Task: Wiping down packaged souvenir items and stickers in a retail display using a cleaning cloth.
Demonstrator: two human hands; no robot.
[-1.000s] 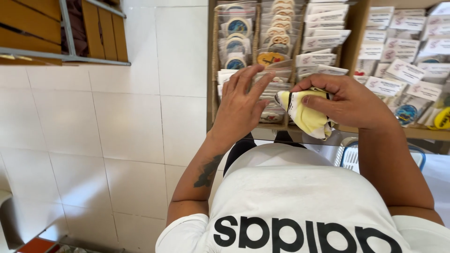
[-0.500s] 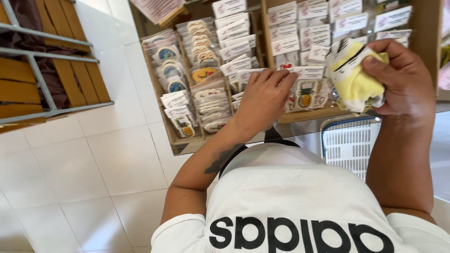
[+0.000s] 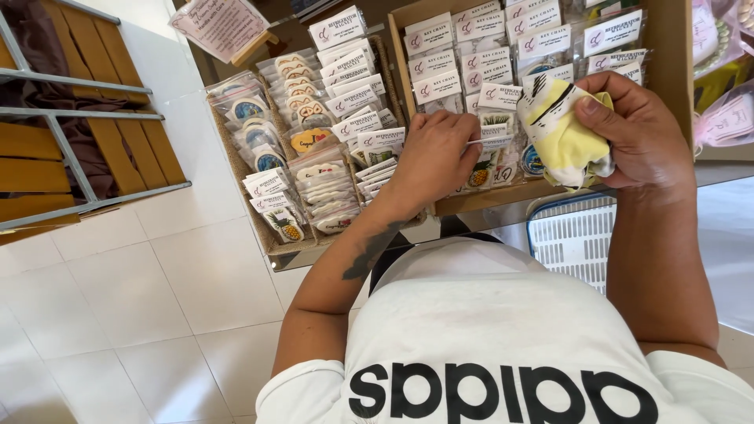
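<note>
left hand (image 3: 434, 153): fingers curled down into the row of small packets (image 3: 487, 153) at the front of the cardboard box (image 3: 675, 55), fingertips touching the packet tops, pinching at one; full grasp cannot be told, fingertips are hidden among the packets.
right hand (image 3: 640, 133): clenched around a yellow cloth (image 3: 561, 133), thumb pressed on its top edge at 12 o'clock of the cloth.
yellow cloth: bunched, pale yellow with a white part and dark stripes near its upper edge; held in front of the box's front right part, at 3 o'clock from the left hand, just beside it, not touching.
small packets: clear bags with white header cards, standing in tight rows inside the box; round and pineapple-shaped pieces show through the bags near the left hand.
cardboard box: open top, at 12 o'clock of the view, sits on a shelf edge.
woven basket (image 3: 271, 235): at 9 o'clock from the left hand, touching the box's left side; holds more clear bags with flat round and oval pieces, in rows.
white crate (image 3: 569, 235): slotted plastic, below the box at 6 o'clock from the right hand, partly hidden by the right forearm.
wooden chair (image 3: 71, 149): slatted, metal frame, at 9 o'clock of the view, well apart from the hands.
floor (image 3: 157, 290): white tiles.
person: white shirt with black lettering, dark mark on the left forearm.
</note>
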